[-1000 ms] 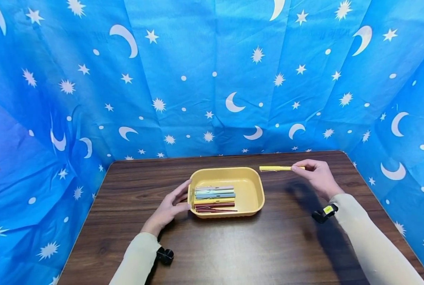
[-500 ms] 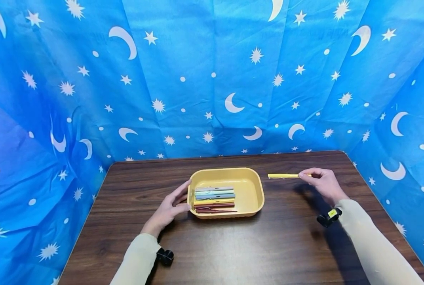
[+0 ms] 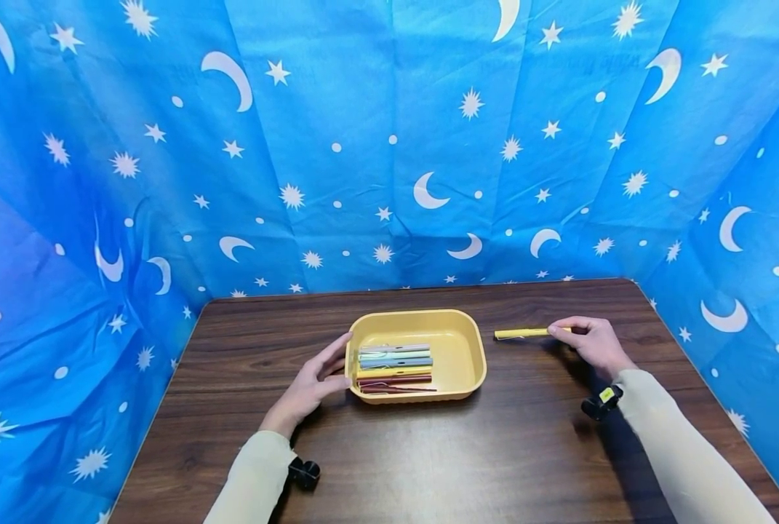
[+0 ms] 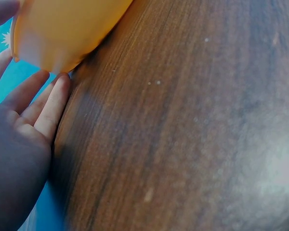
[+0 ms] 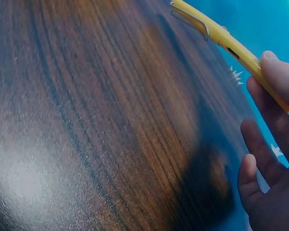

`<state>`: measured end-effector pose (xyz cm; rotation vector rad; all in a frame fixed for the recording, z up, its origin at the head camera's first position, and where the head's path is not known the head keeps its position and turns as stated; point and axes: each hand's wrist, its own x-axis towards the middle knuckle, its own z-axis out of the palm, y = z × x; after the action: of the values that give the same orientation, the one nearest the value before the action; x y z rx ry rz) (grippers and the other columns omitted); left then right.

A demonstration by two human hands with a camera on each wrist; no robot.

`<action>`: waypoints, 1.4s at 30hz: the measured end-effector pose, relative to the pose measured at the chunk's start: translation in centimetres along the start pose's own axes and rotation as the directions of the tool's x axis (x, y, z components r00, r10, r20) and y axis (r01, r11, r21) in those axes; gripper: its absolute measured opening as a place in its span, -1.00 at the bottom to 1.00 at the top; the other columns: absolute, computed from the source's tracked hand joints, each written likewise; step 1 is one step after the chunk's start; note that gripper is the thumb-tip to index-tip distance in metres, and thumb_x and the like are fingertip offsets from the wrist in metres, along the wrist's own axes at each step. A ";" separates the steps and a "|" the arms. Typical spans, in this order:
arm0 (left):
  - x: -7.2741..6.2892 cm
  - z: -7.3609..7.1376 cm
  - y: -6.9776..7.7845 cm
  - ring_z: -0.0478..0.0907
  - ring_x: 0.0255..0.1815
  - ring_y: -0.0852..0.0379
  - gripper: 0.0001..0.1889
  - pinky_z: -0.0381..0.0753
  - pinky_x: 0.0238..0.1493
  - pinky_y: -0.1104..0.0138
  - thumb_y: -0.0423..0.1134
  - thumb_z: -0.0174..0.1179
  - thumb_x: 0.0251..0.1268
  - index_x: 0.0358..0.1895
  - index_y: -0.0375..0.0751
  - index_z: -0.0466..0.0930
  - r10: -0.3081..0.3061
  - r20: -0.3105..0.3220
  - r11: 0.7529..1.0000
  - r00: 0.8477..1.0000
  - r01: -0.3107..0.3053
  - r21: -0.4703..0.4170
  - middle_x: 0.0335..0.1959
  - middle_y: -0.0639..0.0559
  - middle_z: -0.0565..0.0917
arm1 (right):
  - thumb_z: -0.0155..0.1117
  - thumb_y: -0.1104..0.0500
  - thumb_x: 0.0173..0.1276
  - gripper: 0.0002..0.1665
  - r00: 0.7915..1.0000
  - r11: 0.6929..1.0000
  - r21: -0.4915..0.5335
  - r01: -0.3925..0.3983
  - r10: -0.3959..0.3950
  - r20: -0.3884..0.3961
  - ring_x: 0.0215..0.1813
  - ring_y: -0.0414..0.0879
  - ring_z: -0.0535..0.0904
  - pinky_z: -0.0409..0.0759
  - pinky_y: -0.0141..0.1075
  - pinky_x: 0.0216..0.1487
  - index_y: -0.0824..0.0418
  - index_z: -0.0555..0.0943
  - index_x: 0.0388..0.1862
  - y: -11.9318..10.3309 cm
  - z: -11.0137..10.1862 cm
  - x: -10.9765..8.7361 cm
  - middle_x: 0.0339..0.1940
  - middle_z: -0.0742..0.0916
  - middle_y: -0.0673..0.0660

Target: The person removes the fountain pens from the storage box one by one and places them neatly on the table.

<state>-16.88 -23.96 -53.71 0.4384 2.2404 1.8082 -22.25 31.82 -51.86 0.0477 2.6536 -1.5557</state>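
Observation:
My right hand (image 3: 592,346) pinches the rear end of a yellow fountain pen (image 3: 523,334) between thumb and fingers, to the right of a yellow tray (image 3: 461,389). The pen's cap with its wire clip points left; a dark slot shows on the barrel (image 5: 250,62) in the right wrist view. Side by side in the tray's left part lie several pens (image 3: 396,361), pale, blue-grey, yellow and dark red. My left hand (image 3: 310,386) rests against the tray's left end, thumb and fingers spread along it. In the left wrist view its fairly straight fingers (image 4: 53,106) touch the tray's outer wall.
A dark wood-grain table (image 3: 415,451) bears the tray. Its back edge runs close to a blue cloth (image 3: 363,240) with white moons and stars, which also hangs at both sides. Each wrist carries a small black camera (image 3: 304,473).
My right hand has moved right and toward me with the yellow pen, which now appears lower over the table. The left hand and the tray have stayed put.

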 end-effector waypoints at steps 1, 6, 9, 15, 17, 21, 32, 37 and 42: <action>0.0 0.0 0.0 0.29 0.58 -0.26 -0.15 0.33 0.49 -0.20 -0.34 0.30 0.47 0.70 0.24 0.13 -0.002 0.000 1.000 1.000 0.002 -0.003 0.68 -0.12 0.22 | 0.42 -0.15 0.46 -0.44 1.000 1.000 -0.006 -0.002 0.002 0.001 -0.11 -0.05 0.53 0.54 -0.33 -0.16 0.29 0.78 0.13 0.0 0.0 0.0 -0.12 0.81 -0.07; 0.0 0.1 0.1 0.28 0.59 -0.26 -0.15 0.33 0.50 -0.20 -0.34 0.29 0.47 0.70 0.24 0.13 -0.004 0.000 1.000 1.000 0.004 -0.012 0.68 -0.11 0.21 | 0.41 -0.16 0.46 -0.44 1.000 1.000 -0.027 -0.002 0.003 0.003 -0.08 -0.01 0.51 0.50 -0.32 -0.14 0.28 0.78 0.12 0.0 0.2 0.0 -0.04 0.82 0.06; 0.0 0.1 0.2 0.28 0.59 -0.26 -0.15 0.32 0.50 -0.20 -0.35 0.29 0.47 0.70 0.24 0.13 -0.003 0.001 1.000 1.000 0.003 -0.014 0.68 -0.11 0.21 | 0.41 -0.16 0.46 -0.43 1.000 0.999 -0.039 0.003 -0.003 0.005 -0.09 0.01 0.49 0.47 -0.31 -0.16 0.30 0.78 0.11 0.0 0.2 0.0 -0.02 0.82 0.12; 0.0 0.0 -0.1 0.27 0.59 -0.29 -0.16 0.29 0.51 -0.22 -0.34 0.29 0.47 0.70 0.22 0.13 0.001 0.000 1.000 1.000 -0.001 -0.012 0.68 -0.14 0.21 | 0.43 -0.06 0.47 -0.54 0.999 0.995 -0.085 0.042 -0.042 0.005 -0.16 0.02 0.47 0.44 -0.31 -0.29 0.31 0.80 0.06 0.0 0.0 0.1 -0.03 0.80 0.21; 0.0 0.0 -0.2 0.27 0.59 -0.29 -0.16 0.30 0.51 -0.22 -0.34 0.29 0.47 0.70 0.20 0.13 0.004 0.001 1.000 1.000 -0.004 -0.011 0.68 -0.15 0.21 | 0.44 -0.02 0.47 -0.59 0.998 0.992 -0.113 0.056 -0.056 0.007 -0.16 0.04 0.48 0.46 -0.33 -0.30 0.29 0.81 0.03 0.1 0.0 0.2 -0.03 0.80 0.24; 0.0 0.0 -0.1 0.27 0.58 -0.29 -0.16 0.29 0.51 -0.22 -0.34 0.29 0.47 0.71 0.17 0.12 0.007 0.002 1.000 1.000 -0.007 -0.012 0.68 -0.15 0.21 | 0.45 0.04 0.47 -0.70 0.996 0.976 -0.198 0.091 -0.091 0.011 -0.10 0.07 0.53 0.53 -0.33 -0.18 0.22 0.84 -0.01 0.3 0.0 0.3 -0.01 0.81 0.25; 0.0 0.0 0.0 0.26 0.59 -0.29 -0.15 0.29 0.51 -0.22 -0.36 0.29 0.46 0.71 0.18 0.12 0.009 0.008 0.999 1.000 -0.009 -0.030 0.68 -0.15 0.21 | 0.47 0.09 0.44 -0.79 0.970 0.908 -0.355 0.222 -0.241 -0.011 -0.01 0.18 0.70 0.62 0.10 0.09 0.21 0.86 -0.15 0.8 0.4 0.7 -0.10 0.85 0.25; 0.0 0.0 0.0 0.25 0.60 -0.29 -0.15 0.28 0.52 -0.20 -0.37 0.28 0.47 0.71 0.18 0.11 0.012 0.016 0.999 1.000 -0.012 -0.040 0.68 -0.16 0.20 | 0.52 0.15 0.38 -0.85 0.947 0.862 -0.416 0.290 -0.320 -0.003 -0.03 0.23 0.71 0.60 0.25 0.10 0.23 0.87 -0.21 1.0 0.6 1.0 -0.18 0.86 0.25; 0.0 0.1 0.1 0.25 0.60 -0.27 -0.15 0.26 0.53 -0.21 -0.37 0.28 0.46 0.70 0.21 0.12 0.006 0.014 0.999 1.000 -0.005 -0.048 0.68 -0.13 0.21 | 0.56 0.21 0.31 -0.89 0.917 0.808 -0.480 0.342 -0.399 -0.018 -0.07 0.20 0.62 0.52 0.23 0.11 0.26 0.87 -0.26 1.6 0.8 1.3 -0.27 0.86 0.25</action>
<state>-16.83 -23.88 -53.59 0.4466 2.1838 1.8518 -23.43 31.86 -53.74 -0.4473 3.2066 -0.9411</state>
